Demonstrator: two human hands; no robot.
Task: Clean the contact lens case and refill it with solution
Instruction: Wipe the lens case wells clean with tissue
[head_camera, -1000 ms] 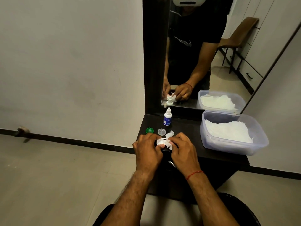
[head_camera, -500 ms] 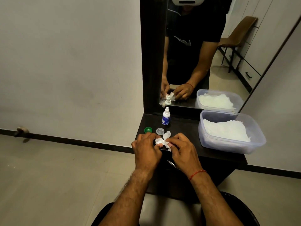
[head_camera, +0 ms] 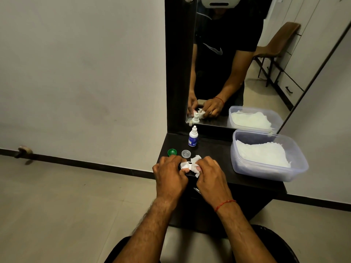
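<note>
Bending over the small dark table (head_camera: 212,147) under the mirror (head_camera: 228,63), the person has both hands brought together at its front edge. The left hand (head_camera: 171,173) has its fingers curled in tight, pinching the lens case (head_camera: 184,165). Only a small white piece of the case shows between the fingertips, and from where I stand I can't quite tell where case ends and paper begins. The right hand (head_camera: 210,179), with a red thread (head_camera: 225,204) round its wrist, has its fingers curled around a crumpled white tissue (head_camera: 196,160), which is pressed against the case. The two hands touch at the fingertips, just above the tabletop.

Just behind the hands lie two loose caps, apart from each other: a green cap (head_camera: 172,152) near the table's left edge and a clear cap (head_camera: 186,153) to its right. Further back, close to the mirror, the solution bottle (head_camera: 193,136) stands upright, white with a blue label. On the right side of the table sits a clear plastic tub (head_camera: 266,172) holding a heap of white tissues (head_camera: 262,154), well apart from the hands.
</note>
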